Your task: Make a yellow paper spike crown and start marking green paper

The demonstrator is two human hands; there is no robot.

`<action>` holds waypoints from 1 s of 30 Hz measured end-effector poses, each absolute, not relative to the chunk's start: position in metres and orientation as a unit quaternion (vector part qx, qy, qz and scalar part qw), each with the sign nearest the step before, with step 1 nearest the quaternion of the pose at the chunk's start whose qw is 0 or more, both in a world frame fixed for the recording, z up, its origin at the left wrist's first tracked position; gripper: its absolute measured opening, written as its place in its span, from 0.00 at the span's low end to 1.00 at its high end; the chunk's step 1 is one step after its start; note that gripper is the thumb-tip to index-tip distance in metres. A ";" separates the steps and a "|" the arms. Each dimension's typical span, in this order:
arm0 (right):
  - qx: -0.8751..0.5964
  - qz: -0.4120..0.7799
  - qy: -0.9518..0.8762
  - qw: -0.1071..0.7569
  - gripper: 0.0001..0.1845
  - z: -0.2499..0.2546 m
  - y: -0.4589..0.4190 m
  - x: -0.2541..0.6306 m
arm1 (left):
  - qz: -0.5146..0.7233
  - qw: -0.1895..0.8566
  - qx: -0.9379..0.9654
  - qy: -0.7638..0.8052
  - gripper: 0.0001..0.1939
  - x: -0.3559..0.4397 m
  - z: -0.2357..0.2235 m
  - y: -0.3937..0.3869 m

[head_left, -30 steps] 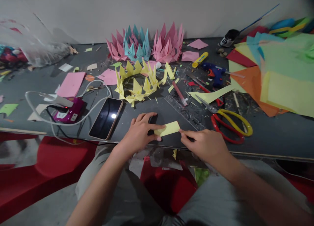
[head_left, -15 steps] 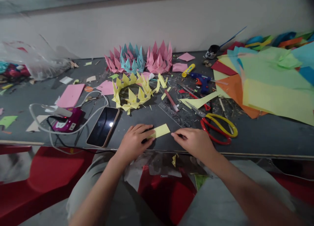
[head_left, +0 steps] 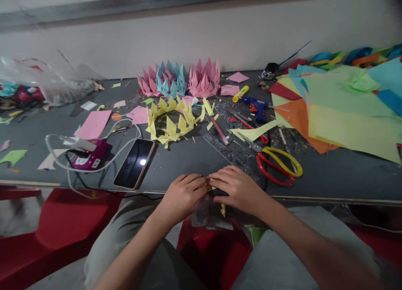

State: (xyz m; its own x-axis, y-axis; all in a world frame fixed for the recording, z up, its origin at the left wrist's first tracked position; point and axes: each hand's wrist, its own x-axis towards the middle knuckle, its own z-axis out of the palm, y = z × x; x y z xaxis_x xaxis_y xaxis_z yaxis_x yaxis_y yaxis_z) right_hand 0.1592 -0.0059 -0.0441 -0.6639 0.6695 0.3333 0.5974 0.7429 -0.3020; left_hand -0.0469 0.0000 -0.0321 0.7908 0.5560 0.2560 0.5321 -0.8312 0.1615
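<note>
At the table's front edge my left hand (head_left: 186, 194) and my right hand (head_left: 237, 188) meet, fingertips together. Between them is a small piece of yellow paper (head_left: 213, 183), mostly covered by the fingers. Both hands are closed on it. Behind them stands a yellow folded-paper crown (head_left: 171, 130), with a few loose yellow folded points (head_left: 207, 107) at its right. Beyond my right hand lie large scissors (head_left: 278, 164) with red and yellow handles, a strip of light yellow paper (head_left: 256, 132) and a red pen-like stick (head_left: 220, 130).
Left of my hands are a phone (head_left: 134, 163) and a purple power adapter (head_left: 91, 154) with looping cables. Pink (head_left: 204, 80) and blue (head_left: 172, 82) paper crowns stand by the wall. A blue glue gun (head_left: 258, 107) lies near stacked coloured paper (head_left: 351, 126) on the right.
My right hand has moved left to meet my left hand. The yellow paper, which lay flat and visible under my left fingers, is now between both hands and largely hidden.
</note>
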 end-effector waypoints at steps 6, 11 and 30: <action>-0.350 0.094 -0.886 0.289 0.09 -0.040 -0.012 0.155 | 0.261 0.069 0.912 0.307 0.04 -0.048 -0.032 -0.004; -0.373 0.089 -0.859 0.339 0.12 -0.033 -0.012 0.150 | 0.325 0.075 0.884 0.328 0.04 -0.040 -0.023 -0.006; -0.402 0.194 -0.828 0.339 0.13 -0.025 -0.017 0.154 | 0.312 0.225 0.849 0.362 0.04 -0.027 -0.013 -0.005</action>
State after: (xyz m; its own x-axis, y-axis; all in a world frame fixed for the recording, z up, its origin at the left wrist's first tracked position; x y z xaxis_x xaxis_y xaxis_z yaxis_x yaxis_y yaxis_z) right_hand 0.1540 -0.0173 -0.0250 -0.4465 0.7973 0.4062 0.5338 0.6016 -0.5942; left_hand -0.0272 -0.0054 -0.0130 0.5439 0.7548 0.3668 0.4748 -0.6371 0.6072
